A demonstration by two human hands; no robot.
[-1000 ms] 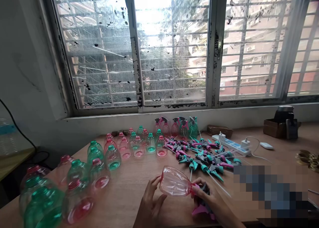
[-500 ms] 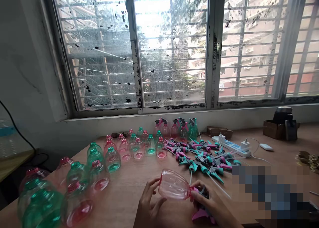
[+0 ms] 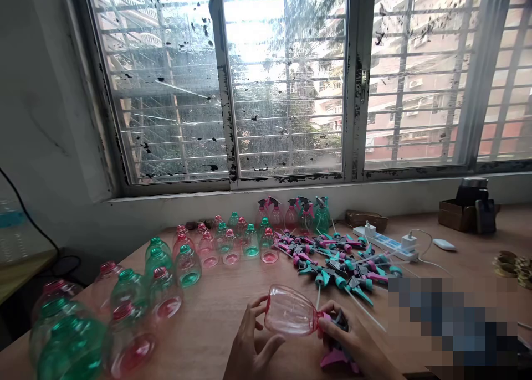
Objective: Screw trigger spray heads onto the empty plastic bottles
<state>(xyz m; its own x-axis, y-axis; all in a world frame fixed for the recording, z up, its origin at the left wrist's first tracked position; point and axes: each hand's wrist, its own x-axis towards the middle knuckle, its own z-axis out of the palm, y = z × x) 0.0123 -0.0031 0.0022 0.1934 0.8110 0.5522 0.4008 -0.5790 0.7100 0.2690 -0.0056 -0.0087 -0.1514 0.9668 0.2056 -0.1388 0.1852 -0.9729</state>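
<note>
A clear pink plastic bottle [image 3: 288, 311] lies on its side just above the wooden table [image 3: 224, 308], its base toward the left. My left hand [image 3: 249, 344] curls round that base, fingers closed on it. My right hand [image 3: 351, 344] grips the pink and black spray trigger head [image 3: 334, 338] that sits at the bottle's neck. A heap of loose pink and teal trigger heads [image 3: 336, 261] with thin tubes lies just beyond my hands.
Several empty pink and green bottles [image 3: 183, 263] stand in rows to the left, larger ones [image 3: 75, 335] at the near left corner. Assembled spray bottles [image 3: 299, 214] line the wall under the window. A power strip [image 3: 384, 241], a small box [image 3: 467, 208] and a blurred patch [image 3: 449, 319] lie right.
The bottle has dropped slightly toward the table and my left-hand fingers have shifted their hold on its base. My right hand stays on the trigger head.
</note>
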